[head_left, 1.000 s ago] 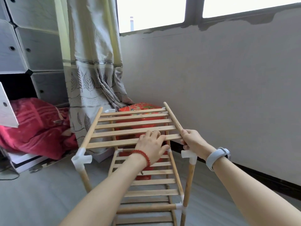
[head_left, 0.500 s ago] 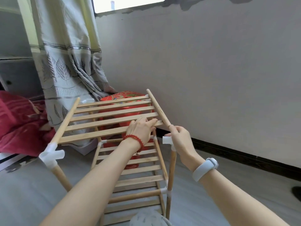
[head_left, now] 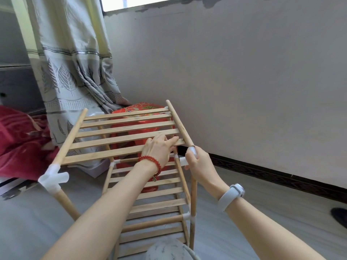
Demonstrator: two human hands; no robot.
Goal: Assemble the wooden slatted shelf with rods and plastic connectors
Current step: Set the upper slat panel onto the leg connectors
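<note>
A wooden slatted top panel [head_left: 120, 136] lies tilted across a partly built shelf frame. My left hand [head_left: 159, 149], with a red bead bracelet, rests on its near slats, fingers reaching toward the right side rod [head_left: 178, 122]. My right hand [head_left: 199, 162] grips the white plastic connector [head_left: 183, 161] on top of the near right upright rod [head_left: 193, 197]. The right side rod's near end meets that connector under my fingers. A white three-way connector [head_left: 53, 178] caps the near left leg. Lower slatted shelves [head_left: 157, 201] sit beneath.
A red patterned stool [head_left: 142, 109] stands behind the shelf against the grey wall. A grey leaf-print curtain [head_left: 73, 72] hangs at the left, with a red blanket [head_left: 20, 139] beside it. A dark shoe [head_left: 339, 216] lies at the right edge.
My right hand slid from the side rod down onto the corner connector. My left hand shifted right along the slats. The camera has turned slightly.
</note>
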